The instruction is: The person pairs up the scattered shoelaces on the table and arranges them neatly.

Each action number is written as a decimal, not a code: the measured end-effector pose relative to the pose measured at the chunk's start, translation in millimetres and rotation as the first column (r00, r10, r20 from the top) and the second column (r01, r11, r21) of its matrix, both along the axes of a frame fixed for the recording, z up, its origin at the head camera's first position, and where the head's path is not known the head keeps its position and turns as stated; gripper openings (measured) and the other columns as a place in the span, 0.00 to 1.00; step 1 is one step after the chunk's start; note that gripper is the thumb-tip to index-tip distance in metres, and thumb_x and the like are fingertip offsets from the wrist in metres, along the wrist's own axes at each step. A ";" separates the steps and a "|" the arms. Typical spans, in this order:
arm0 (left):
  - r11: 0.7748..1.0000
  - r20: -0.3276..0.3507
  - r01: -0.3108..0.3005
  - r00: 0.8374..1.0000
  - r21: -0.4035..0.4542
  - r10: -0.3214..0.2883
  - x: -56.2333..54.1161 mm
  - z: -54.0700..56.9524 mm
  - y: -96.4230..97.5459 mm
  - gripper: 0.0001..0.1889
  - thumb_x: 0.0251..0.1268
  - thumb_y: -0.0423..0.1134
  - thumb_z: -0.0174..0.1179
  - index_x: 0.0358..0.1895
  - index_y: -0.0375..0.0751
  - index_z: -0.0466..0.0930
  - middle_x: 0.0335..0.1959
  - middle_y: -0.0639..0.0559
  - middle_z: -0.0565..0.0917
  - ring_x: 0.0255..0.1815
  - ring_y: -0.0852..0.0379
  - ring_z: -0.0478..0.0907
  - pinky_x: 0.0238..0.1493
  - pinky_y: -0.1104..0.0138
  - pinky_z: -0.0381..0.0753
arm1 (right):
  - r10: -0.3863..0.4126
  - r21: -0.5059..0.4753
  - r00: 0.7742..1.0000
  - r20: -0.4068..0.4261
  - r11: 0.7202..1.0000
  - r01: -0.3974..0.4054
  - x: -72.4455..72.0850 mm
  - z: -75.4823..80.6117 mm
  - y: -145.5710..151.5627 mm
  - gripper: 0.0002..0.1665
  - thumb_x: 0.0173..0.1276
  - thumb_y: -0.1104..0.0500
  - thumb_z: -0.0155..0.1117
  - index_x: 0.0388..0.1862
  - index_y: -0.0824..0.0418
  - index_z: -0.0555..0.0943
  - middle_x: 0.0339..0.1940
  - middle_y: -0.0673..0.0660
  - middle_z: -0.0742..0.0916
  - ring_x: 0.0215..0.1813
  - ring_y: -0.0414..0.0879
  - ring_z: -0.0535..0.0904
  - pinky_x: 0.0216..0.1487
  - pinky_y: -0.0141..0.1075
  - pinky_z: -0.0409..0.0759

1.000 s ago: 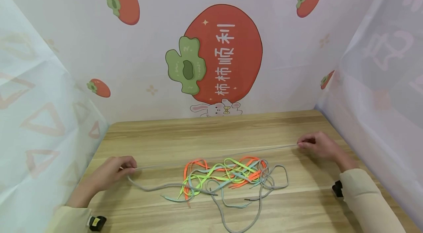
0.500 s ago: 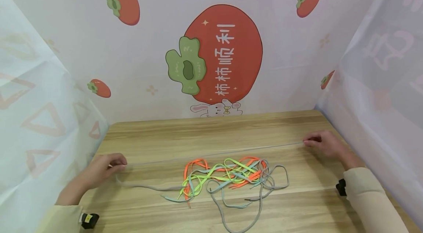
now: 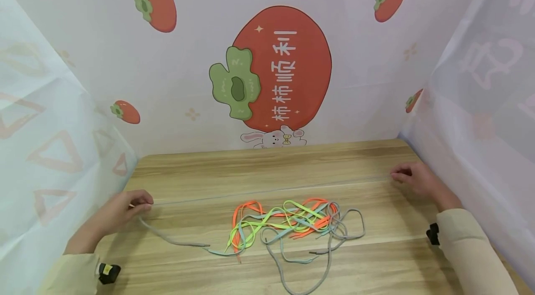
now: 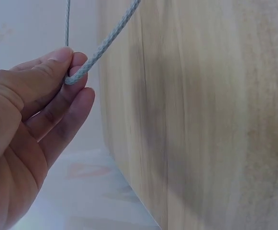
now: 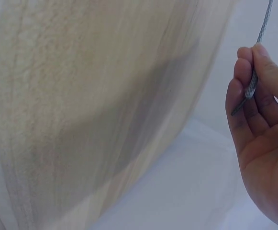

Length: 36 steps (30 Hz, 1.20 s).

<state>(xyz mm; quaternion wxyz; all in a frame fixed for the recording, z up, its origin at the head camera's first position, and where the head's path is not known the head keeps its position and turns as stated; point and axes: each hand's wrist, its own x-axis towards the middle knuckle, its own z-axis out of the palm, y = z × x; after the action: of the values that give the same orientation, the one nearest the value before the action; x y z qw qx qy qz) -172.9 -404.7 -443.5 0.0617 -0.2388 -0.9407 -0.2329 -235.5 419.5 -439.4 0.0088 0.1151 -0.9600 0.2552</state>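
Observation:
A grey shoelace (image 3: 167, 239) stretches nearly straight between my two hands, above the table. My left hand (image 3: 119, 213) pinches it between thumb and fingers; in the left wrist view the lace (image 4: 104, 47) bends back at the fingertips. From there a loose tail drops to the tabletop, its dark tip beside a light blue lace end. At the far right, my right hand (image 3: 418, 180) pinches the other end; in the right wrist view its tip (image 5: 238, 107) pokes out below the thumb, across the fingers.
A tangled pile of laces lies mid-table: orange (image 3: 251, 202), yellow-green (image 3: 289, 201), light blue (image 3: 301, 262) and another grey one (image 3: 328, 260). The wooden table (image 3: 267, 165) is bordered by white printed sheets (image 3: 188, 53) at the back and sides.
Both hands have moved apart, left hand further left, right hand slightly right and back. The grey shoelace's loose tail has slid leftward off the pile.

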 end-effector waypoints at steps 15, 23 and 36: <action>0.997 0.048 -0.071 0.996 -0.036 0.073 -7.9 -4.3 -13.3 0.04 0.69 0.32 0.70 0.40 0.46 0.86 0.33 0.61 0.88 0.34 0.69 0.84 0.34 0.69 0.84 | -0.070 0.054 0.996 -0.050 0.996 0.073 -8.7 2.0 9.8 0.11 0.78 0.60 0.67 0.45 0.67 0.89 0.37 0.59 0.92 0.34 0.35 0.78 0.33 0.30 0.76; 0.995 0.031 -0.082 0.996 -0.053 0.084 -11.6 -6.8 -21.3 0.03 0.69 0.33 0.70 0.41 0.45 0.87 0.33 0.62 0.88 0.34 0.71 0.83 0.33 0.69 0.82 | -0.093 0.098 0.987 -0.131 0.989 0.107 -12.4 -3.1 19.8 0.08 0.75 0.62 0.69 0.41 0.67 0.90 0.34 0.58 0.91 0.35 0.39 0.79 0.35 0.33 0.76; 0.995 0.025 -0.087 0.996 -0.049 0.088 -18.7 -9.4 -37.1 0.06 0.67 0.31 0.71 0.35 0.48 0.87 0.29 0.63 0.87 0.33 0.77 0.78 0.34 0.71 0.81 | -0.111 0.107 0.971 -0.211 0.985 0.136 -10.9 -4.2 29.6 0.06 0.72 0.66 0.70 0.35 0.68 0.89 0.29 0.59 0.90 0.32 0.45 0.81 0.35 0.41 0.77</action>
<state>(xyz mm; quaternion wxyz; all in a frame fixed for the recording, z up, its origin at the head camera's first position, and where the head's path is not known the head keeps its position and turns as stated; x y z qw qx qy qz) -191.6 -441.8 -452.9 0.0535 -0.1957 -0.9563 -0.2106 -246.4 449.1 -443.5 0.1162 0.0812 -0.9729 0.1825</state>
